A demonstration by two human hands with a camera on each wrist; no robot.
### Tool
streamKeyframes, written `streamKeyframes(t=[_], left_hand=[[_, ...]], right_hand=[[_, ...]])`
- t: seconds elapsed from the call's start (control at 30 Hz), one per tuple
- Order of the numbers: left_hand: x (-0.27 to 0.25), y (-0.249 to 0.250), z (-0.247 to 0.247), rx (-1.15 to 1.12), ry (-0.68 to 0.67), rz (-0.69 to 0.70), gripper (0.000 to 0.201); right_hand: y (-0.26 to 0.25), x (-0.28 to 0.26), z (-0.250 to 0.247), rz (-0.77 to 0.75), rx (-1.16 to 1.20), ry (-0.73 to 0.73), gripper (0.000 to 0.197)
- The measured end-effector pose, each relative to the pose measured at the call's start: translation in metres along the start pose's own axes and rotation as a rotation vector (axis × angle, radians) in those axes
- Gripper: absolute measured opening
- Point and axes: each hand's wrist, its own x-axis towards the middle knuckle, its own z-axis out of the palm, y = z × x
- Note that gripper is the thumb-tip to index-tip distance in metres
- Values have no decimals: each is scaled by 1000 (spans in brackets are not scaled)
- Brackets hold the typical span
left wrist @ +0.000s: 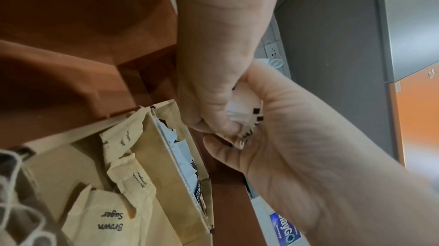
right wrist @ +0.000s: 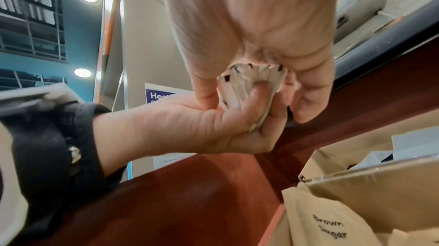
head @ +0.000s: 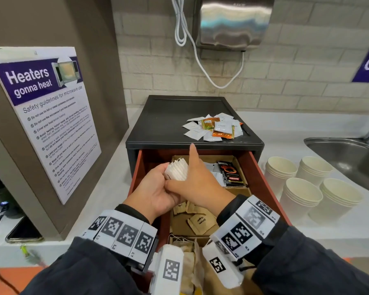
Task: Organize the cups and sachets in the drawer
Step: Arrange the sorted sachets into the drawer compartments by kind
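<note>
Over the open red drawer (head: 262, 177), both hands hold one stack of white sachets (head: 177, 171). My left hand (head: 158, 188) grips the stack from the left and below, fingers curled round it (right wrist: 240, 84). My right hand (head: 192, 182) clasps it from the right with thumb and fingers, the index finger pointing straight up. In the left wrist view the stack (left wrist: 242, 113) shows between both palms. Cardboard compartments in the drawer hold brown sugar sachets (head: 200, 222), black sachets (head: 230, 173) and tea bags (head: 185, 262). Stacked paper cups (head: 298, 199) stand on the counter to the right.
Loose white and orange sachets (head: 215, 128) lie on top of the black drawer cabinet (head: 164, 120). A steel sink (head: 349, 162) sits at the far right. A brown cabinet with a microwave poster (head: 51, 116) stands on the left, and a phone (head: 24, 233) lies at its base.
</note>
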Motion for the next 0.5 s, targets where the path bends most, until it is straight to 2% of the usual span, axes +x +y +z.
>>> streamKeyframes(t=[0.03,0.13,0.17,0.27,0.37,0.5], left_hand=[[0,0,1,-7,-10,-1,33],[-1,-1,-1,27,-48,-21,39],[-2,-1,-1,47,-74,-44,41],[-5,-2,0,120,-129,-115,43],[-8,-3,6,188,-140,-135,44],[-13,-2,11,251,-99,-159,46]], right_hand=[[0,0,0,14,-16,5,102],[1,0,0,12,-115,29,51],[2,0,-2,10,-137,38,43],[3,-4,-10,-11,-196,47,36],[2,-11,-19,-51,-288,56,36],[-6,-26,-43,-216,-514,87,39]])
